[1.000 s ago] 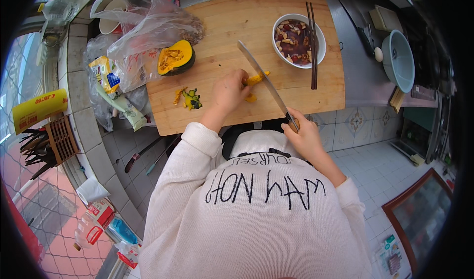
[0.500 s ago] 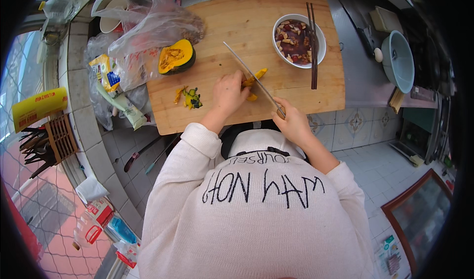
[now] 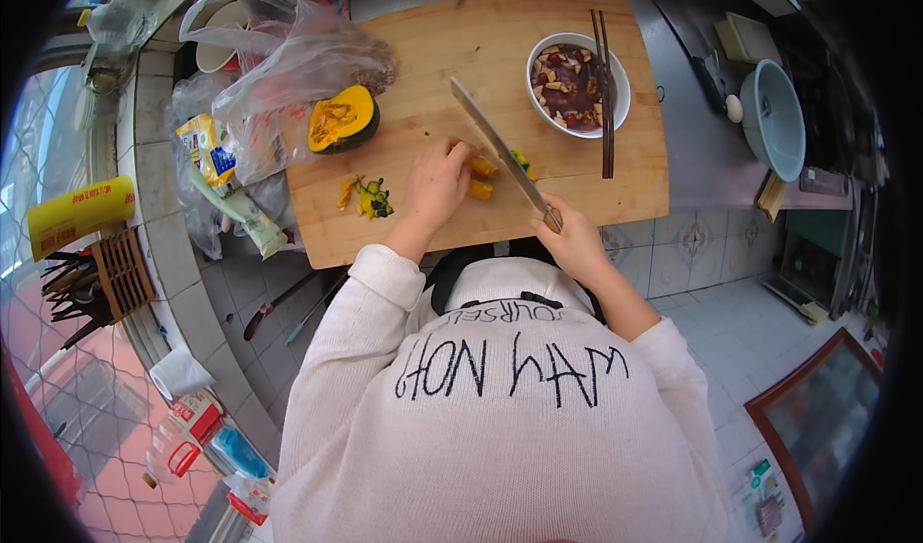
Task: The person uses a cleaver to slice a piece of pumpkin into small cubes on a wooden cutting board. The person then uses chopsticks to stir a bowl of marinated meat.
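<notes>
My right hand (image 3: pixel 573 242) grips the handle of a kitchen knife (image 3: pixel 498 143), its wide blade slanting up and to the left over the wooden cutting board (image 3: pixel 437 52). Left of the blade, orange pumpkin pieces (image 3: pixel 480 189) lie on the board, and my left hand (image 3: pixel 437 179) holds one with bent fingertips. Just right of the blade lies a pumpkin piece with green rind (image 3: pixel 524 162), partly hidden by the knife. A cut pumpkin (image 3: pixel 338 118) with its orange inside showing rests at the left. Nearer me sits a small heap of green and orange peelings (image 3: pixel 369 197).
At the board's right stands a white bowl (image 3: pixel 626 89) of dark liquid with fruit pieces, brown chopsticks (image 3: pixel 607 110) across its rim. Crumpled clear plastic bags (image 3: pixel 279 62) cover the left corner. A light-blue basin (image 3: pixel 784 125) and an egg (image 3: pixel 735 108) are on the right counter.
The knife has turned so more of its blade face shows, and its tip has shifted slightly right. A green-rinded pumpkin piece now shows right of the blade.
</notes>
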`<act>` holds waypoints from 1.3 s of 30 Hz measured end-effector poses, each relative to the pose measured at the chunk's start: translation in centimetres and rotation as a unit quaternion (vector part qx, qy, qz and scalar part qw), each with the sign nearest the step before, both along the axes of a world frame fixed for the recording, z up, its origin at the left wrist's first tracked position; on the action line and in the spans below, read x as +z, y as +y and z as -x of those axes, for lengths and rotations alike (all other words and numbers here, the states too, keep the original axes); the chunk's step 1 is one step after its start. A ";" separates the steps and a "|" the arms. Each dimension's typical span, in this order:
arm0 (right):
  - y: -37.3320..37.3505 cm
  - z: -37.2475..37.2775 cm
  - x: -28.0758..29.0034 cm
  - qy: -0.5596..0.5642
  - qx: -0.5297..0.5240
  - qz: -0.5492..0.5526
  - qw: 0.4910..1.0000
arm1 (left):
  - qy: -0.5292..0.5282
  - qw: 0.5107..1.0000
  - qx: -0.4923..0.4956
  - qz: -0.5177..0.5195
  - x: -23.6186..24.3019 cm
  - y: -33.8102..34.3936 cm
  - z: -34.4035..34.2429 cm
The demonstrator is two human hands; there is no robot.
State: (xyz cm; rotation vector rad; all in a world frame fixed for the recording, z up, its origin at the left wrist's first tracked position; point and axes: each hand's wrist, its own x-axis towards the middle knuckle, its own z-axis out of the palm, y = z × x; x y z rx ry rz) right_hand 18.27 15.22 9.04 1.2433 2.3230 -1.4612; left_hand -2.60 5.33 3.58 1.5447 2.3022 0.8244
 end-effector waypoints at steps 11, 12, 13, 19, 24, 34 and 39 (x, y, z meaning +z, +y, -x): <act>-0.4 -1.5 1.5 0.014 0.011 0.021 1.000 | -0.249 0.962 0.109 0.035 -0.7 0.3 -0.5; -0.5 -1.5 1.7 0.010 0.009 0.023 1.000 | -0.256 0.959 0.110 0.040 -1.2 0.3 -0.5; -0.7 -1.4 2.0 0.004 0.008 0.025 1.000 | -0.264 0.957 0.113 0.044 -1.6 0.2 -0.5; -1.1 -1.4 2.6 0.026 0.013 0.009 1.000 | -0.319 0.934 0.161 0.007 -2.8 0.4 -0.8; -1.1 -1.3 2.6 0.032 0.028 -0.015 0.999 | -0.315 0.935 0.160 -0.021 -3.7 0.3 -0.8; -0.7 -0.7 2.6 0.000 0.052 -0.034 0.998 | -0.333 0.927 0.170 -0.024 -4.5 0.1 -0.6; -0.4 -0.4 2.9 -0.015 0.069 -0.031 0.997 | -0.327 0.926 0.186 0.013 -2.5 0.7 -0.3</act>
